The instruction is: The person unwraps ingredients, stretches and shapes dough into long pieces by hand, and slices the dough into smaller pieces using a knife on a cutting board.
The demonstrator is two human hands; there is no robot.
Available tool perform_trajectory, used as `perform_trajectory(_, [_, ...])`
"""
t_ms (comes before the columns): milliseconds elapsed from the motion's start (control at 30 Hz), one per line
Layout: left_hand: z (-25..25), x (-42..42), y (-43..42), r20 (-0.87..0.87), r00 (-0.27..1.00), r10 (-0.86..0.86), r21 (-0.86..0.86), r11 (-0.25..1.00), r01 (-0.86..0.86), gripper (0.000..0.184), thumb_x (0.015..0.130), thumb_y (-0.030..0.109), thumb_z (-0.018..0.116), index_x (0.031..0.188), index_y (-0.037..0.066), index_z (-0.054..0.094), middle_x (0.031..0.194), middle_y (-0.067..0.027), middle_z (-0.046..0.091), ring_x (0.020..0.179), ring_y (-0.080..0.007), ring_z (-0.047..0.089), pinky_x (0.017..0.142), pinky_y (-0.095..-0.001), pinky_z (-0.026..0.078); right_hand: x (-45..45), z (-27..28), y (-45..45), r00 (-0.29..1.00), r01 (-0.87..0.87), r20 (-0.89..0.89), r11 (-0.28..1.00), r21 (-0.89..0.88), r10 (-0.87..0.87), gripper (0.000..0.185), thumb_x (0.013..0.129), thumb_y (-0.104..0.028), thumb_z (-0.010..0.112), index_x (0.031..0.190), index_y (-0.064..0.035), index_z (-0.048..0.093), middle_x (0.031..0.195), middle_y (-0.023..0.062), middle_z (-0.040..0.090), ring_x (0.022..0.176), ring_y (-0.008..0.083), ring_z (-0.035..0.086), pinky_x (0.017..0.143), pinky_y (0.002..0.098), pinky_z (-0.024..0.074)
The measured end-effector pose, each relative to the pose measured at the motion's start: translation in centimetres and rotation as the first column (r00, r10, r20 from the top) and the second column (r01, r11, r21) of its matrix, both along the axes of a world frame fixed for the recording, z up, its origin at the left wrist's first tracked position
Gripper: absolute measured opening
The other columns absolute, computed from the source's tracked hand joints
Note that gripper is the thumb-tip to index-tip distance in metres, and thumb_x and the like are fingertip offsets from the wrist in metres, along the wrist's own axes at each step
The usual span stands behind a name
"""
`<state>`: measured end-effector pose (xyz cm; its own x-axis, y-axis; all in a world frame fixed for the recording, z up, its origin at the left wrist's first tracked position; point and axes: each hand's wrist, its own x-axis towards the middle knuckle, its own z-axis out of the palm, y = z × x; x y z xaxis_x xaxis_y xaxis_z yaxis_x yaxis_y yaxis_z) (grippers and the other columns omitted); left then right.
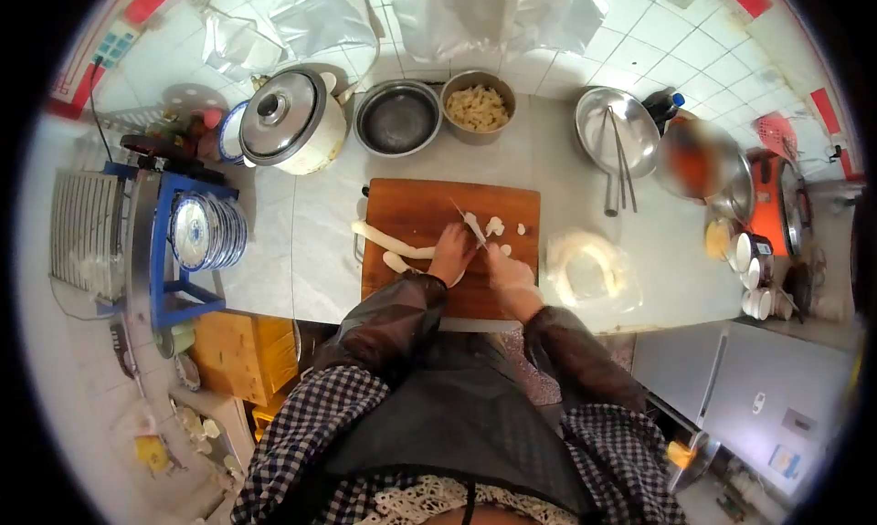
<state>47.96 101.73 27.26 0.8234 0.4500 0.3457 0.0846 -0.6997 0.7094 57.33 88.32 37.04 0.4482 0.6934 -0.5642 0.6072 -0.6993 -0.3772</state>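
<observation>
On a brown wooden cutting board (393, 201), my left hand (451, 254) is closed over a pale, peeled piece of food beside the blade. My right hand (512, 278) is wrapped round the handle of a knife (473, 228), whose blade points up and to the left. A long white peeled piece (393, 240) reaches over the board's left edge, and a shorter white piece (396, 262) lies below it. Small cut white pieces (494, 225) are scattered right of the blade.
Behind the board are a rice cooker (297, 119), a dark metal basin (398, 119) and a pot of cut pieces (477, 110). To the right lie a plastic bag with a white piece (589, 269) and a pan with chopsticks (630, 128). Stacked plates (208, 231) stand left.
</observation>
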Motion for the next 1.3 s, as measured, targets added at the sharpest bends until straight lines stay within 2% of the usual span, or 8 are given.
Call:
perform_trajectory(233, [0.9, -0.7, 0.4, -0.099, 0.994, -0.045, -0.001, 0.999, 0.045, 0.038, 0.074, 0.005, 0.072, 0.107, -0.002, 0.056, 0.114, -0.0210, 0.053, 0.110, -0.0427, 0.049, 0.093, -0.0477, 0.042, 0.6, -0.4, 4.2, 0.998, 0.024, 0.051, 0.987, 0.158, -0.032, 0.029, 0.092, -0.009, 0.048, 0.119, -0.0133, 0.041, 0.097, 0.0263, 0.065, 0.096, 0.0468, 0.063, 0.080, 0.0544, 0.0492])
perform_trajectory(367, [2.3, -1.2, -1.0, -0.060, 0.984, 0.168, 0.103, 0.981, -0.162, 0.040, 0.069, 0.004, 0.074, 0.105, 0.000, 0.055, 0.113, -0.0191, 0.052, 0.110, -0.0406, 0.047, 0.093, -0.0470, 0.040, -0.6, -0.5, -0.1, 0.988, 0.117, 0.088, 0.987, 0.110, -0.127, 0.033, 0.094, -0.014, 0.048, 0.127, -0.0150, 0.042, 0.094, 0.0267, 0.064, 0.091, 0.0478, 0.061, 0.078, 0.0549, 0.0470])
perform_trajectory(433, [2.6, -1.5, -1.9, -0.088, 0.953, 0.290, 0.032, 0.957, -0.288, 0.041, 0.068, 0.004, 0.074, 0.104, 0.001, 0.055, 0.112, -0.0182, 0.051, 0.110, -0.0399, 0.047, 0.093, -0.0464, 0.040, -0.2, -1.2, -3.4, 0.962, 0.260, -0.130, 0.955, 0.144, -0.242, 0.028, 0.095, -0.020, 0.050, 0.121, -0.0116, 0.045, 0.088, 0.0256, 0.064, 0.087, 0.0478, 0.061, 0.075, 0.0558, 0.0451])
perform_trajectory(467, [2.7, -1.1, -1.7, -0.089, 0.974, 0.209, -0.007, 0.978, -0.210, 0.040, 0.067, 0.002, 0.074, 0.102, 0.001, 0.054, 0.112, -0.0185, 0.051, 0.109, -0.0399, 0.046, 0.093, -0.0463, 0.040, 0.0, -2.2, -4.5, 0.981, 0.189, -0.018, 0.935, 0.300, -0.192, 0.025, 0.096, -0.024, 0.051, 0.115, -0.0086, 0.045, 0.084, 0.0244, 0.064, 0.085, 0.0465, 0.061, 0.073, 0.0546, 0.0446])
perform_trajectory(633, [2.6, 1.7, -3.0, -0.039, 0.992, -0.123, -0.015, 0.992, 0.122, 0.038, 0.067, 0.002, 0.073, 0.100, 0.003, 0.054, 0.113, -0.0168, 0.051, 0.109, -0.0383, 0.049, 0.093, -0.0459, 0.041, 2.8, -2.8, -5.0, 0.957, 0.280, -0.010, 0.919, 0.277, -0.288, 0.022, 0.098, -0.028, 0.049, 0.106, -0.0078, 0.045, 0.084, 0.0249, 0.064, 0.084, 0.0463, 0.061, 0.069, 0.0548, 0.0449])
perform_trajectory(1033, [0.0, 2.7, -2.9, -0.030, 0.992, -0.120, -0.006, 0.993, 0.120, 0.030, 0.070, 0.008, 0.073, 0.095, 0.003, 0.057, 0.106, -0.0146, 0.053, 0.102, -0.0365, 0.051, 0.088, -0.0449, 0.044, 2.7, -1.0, -5.2, 0.984, 0.085, 0.138, 0.978, 0.191, -0.112, 0.014, 0.097, -0.024, 0.047, 0.105, -0.0117, 0.048, 0.087, 0.0184, 0.066, 0.084, 0.0434, 0.063, 0.068, 0.0533, 0.0460])
perform_trajectory(1233, [0.8, 2.6, -2.8, -0.054, 0.988, -0.143, 0.007, 0.990, 0.144, 0.027, 0.072, 0.009, 0.071, 0.094, 0.002, 0.057, 0.104, -0.0147, 0.054, 0.100, -0.0369, 0.051, 0.088, -0.0447, 0.045, 4.9, -2.1, 2.3, 0.965, 0.250, -0.082, 0.968, 0.011, -0.248, 0.023, 0.097, -0.021, 0.046, 0.118, -0.0110, 0.046, 0.098, 0.0224, 0.063, 0.094, 0.0450, 0.061, 0.077, 0.0513, 0.0476])
perform_trajectory(1300, [1.1, 2.1, -2.4, -0.077, 0.989, -0.130, 0.027, 0.991, 0.132, 0.026, 0.073, 0.009, 0.071, 0.095, 0.002, 0.058, 0.104, -0.0147, 0.054, 0.101, -0.0368, 0.051, 0.088, -0.0445, 0.045, 5.2, -2.5, 2.7, 0.988, 0.053, 0.121, 0.949, 0.310, -0.094, 0.027, 0.097, -0.020, 0.045, 0.121, -0.0085, 0.042, 0.105, 0.0287, 0.059, 0.099, 0.0464, 0.058, 0.082, 0.0517, 0.0474])
